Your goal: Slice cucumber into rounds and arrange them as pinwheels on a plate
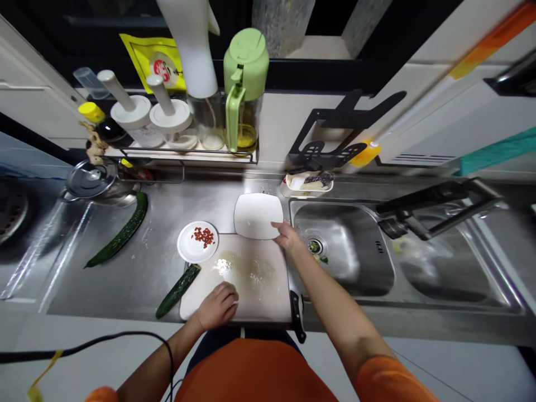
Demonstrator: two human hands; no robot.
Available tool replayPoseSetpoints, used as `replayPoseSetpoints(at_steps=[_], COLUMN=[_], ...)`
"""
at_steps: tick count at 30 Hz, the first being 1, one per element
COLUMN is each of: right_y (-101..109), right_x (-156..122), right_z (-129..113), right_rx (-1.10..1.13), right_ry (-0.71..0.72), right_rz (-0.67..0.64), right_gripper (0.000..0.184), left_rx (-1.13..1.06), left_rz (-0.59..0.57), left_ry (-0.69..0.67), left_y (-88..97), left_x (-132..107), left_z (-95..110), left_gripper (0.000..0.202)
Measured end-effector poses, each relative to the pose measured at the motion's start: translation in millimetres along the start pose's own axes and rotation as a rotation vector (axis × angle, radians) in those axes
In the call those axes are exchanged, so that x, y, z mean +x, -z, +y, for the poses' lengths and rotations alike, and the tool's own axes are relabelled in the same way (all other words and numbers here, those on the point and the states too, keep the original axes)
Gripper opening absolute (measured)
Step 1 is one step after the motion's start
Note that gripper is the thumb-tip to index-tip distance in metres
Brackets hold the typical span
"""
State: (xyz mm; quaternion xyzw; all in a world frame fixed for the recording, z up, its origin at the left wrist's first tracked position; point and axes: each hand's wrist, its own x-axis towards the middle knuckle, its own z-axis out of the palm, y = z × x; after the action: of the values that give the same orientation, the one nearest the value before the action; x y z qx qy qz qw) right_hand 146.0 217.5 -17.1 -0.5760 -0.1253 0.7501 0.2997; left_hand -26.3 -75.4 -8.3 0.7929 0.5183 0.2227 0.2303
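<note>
A white, rounded rectangular plate [258, 215] lies at the far edge of the cutting board [268, 279]. My right hand [287, 235] grips its near right corner, with fingertips over the rim. On the board's near left part rests my left hand [218, 306], its fingers curled together and nothing visible in them. Wet marks shine on the middle of the board. A piece of cucumber [178, 291] leans against the board's left edge. Beyond it stands a small round plate [184, 243] with several red bits [204, 237]. A black-handled knife [297, 318] lies along the board's right edge.
A whole cucumber [121, 239] lies farther left, near a lidded pot [91, 178]. To the right is a double sink [347, 251] with a black faucet [435, 209]. A rack [188, 155] at the back holds seasoning jars and a green-topped oil pot [245, 72].
</note>
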Motion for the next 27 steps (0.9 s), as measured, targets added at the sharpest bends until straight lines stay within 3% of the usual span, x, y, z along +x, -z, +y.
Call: replayPoseSetpoints(at_steps=[13, 22, 27], right_y=[-9, -14, -10], right_x=[15, 4, 0], right_z=[12, 4, -4], right_rx=[-0.213, -0.761, -1.063], right_ry=[0.101, 0.359, 0.421], right_rz=[0.083, 0.322, 0.390], right_gripper=[0.042, 0.028, 0.027], left_rx=[0.001, -0.004, 0.002], left_rz=[-0.024, -0.008, -0.015], left_ry=[0.022, 0.019, 0.023], left_y=[-3.4, -0.4, -0.4], left_x=[-2, -1, -1], left_z=[-3, -1, -1], left_gripper=[0.019, 0.020, 0.020])
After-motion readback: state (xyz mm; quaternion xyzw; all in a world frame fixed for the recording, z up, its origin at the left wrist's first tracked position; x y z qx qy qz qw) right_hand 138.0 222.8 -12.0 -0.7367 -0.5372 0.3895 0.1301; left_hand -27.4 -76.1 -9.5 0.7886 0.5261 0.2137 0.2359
